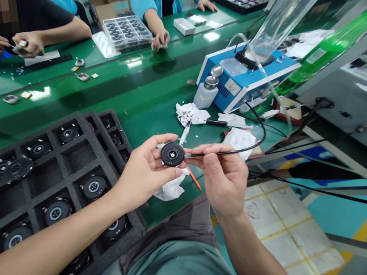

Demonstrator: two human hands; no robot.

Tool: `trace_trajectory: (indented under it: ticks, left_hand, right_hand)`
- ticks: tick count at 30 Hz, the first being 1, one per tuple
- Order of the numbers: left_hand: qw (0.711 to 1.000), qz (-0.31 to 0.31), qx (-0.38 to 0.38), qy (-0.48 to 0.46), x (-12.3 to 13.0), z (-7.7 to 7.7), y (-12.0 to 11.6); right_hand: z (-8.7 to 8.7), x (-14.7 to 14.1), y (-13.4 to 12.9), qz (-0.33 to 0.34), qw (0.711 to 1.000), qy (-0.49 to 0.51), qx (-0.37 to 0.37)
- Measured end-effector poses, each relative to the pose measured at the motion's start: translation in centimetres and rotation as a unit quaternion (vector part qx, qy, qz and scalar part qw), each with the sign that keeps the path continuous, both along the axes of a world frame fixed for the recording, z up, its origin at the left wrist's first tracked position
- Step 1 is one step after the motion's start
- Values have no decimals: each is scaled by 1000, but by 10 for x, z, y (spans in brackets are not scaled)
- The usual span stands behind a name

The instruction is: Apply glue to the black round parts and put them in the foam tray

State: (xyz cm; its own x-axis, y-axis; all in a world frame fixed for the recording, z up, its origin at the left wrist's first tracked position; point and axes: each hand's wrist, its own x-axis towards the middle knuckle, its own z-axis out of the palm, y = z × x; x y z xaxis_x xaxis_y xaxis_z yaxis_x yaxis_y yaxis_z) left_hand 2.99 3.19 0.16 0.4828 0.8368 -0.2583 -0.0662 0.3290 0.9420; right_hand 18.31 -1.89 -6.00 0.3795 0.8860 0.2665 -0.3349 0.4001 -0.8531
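Observation:
My left hand (147,171) is closed round the rim of a round black smartwatch body (172,155), whose sensor side faces up. In my right hand (226,177) is a thin black cable (219,152), pinched between thumb and fingers. Its pale tip meets the watch's right edge; whether it is plugged in or only touching I cannot tell. The cable curves away towards a blue and white bench box (243,76). Just beyond my hands lies a syringe (185,132) on the green table (152,101), with crumpled white wipes (171,190) and an orange stick (194,179) close by.
Dark foam trays (49,172) with several watch bodies fill the left side. A pump bottle (205,93) stands beside the blue box, under a tilted clear cylinder (285,13). Across the table, co-workers' hands handle small parts near a clear compartment box (128,32).

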Motion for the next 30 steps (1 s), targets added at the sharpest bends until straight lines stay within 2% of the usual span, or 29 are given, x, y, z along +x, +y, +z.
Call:
trace_trajectory:
  ticks: [30]
  left_hand:
    - [1000,9,12,8,1,2,-2]
  right_hand:
    - [0,0,-3,6,1000,-1,0]
